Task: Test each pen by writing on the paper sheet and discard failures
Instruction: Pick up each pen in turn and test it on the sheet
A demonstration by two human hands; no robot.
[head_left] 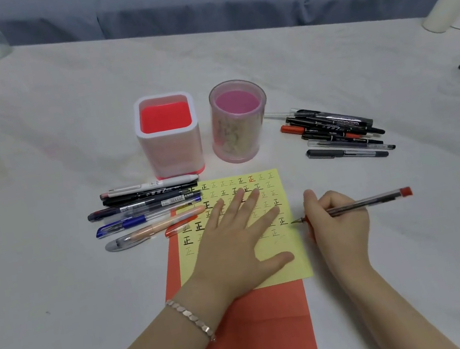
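The left hand (235, 236) lies flat, fingers spread, pressing the yellow paper sheet (280, 257) onto the red sheet (260, 338) beneath it. Just right of it, the right hand (337, 223) pinches a red-capped clear pen (368, 201) — its tip at the sheet's right edge. More pens lie beyond both hands — one pile (148, 208) left, another (338, 132) right.

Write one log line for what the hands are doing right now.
left hand: flat on yellow sheet | right hand: grips red pen, tip at sheet's right edge | other pens: left pile, right pile
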